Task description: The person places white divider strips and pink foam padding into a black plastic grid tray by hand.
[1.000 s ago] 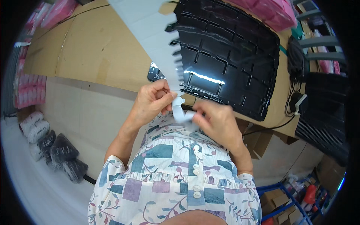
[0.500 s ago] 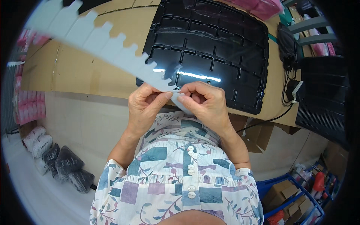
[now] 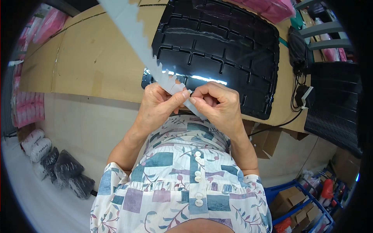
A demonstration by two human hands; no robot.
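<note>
A long, thin white strip [image 3: 134, 37] with a row of notched tabs along one edge slants from the far left down to my hands. My left hand [image 3: 159, 101] pinches it between thumb and fingers near its lower part. Right beside, my right hand [image 3: 219, 101] has its thumb and forefinger pressed together against the tabbed edge. Whatever sits between those fingertips is too small and hidden to make out. The short lower end of the strip hangs below my fingers, before my patterned shirt. Just beyond my hands lies a glossy black moulded plastic tray [image 3: 248, 58].
Brown cardboard [image 3: 97, 58] covers the table. At the right are a dark cable with a plug [image 3: 305, 99] and stacked black ribbed trays [image 3: 334, 105]. Pink packages [image 3: 272, 7] lie at the back. Black bags [image 3: 68, 167] sit low left, a blue crate [image 3: 279, 194] low right.
The strip has swung, its far end going up and right, so it stands steeper. Both hands have shifted slightly to the right, and my left thumb now lies across the strip's tabs.
</note>
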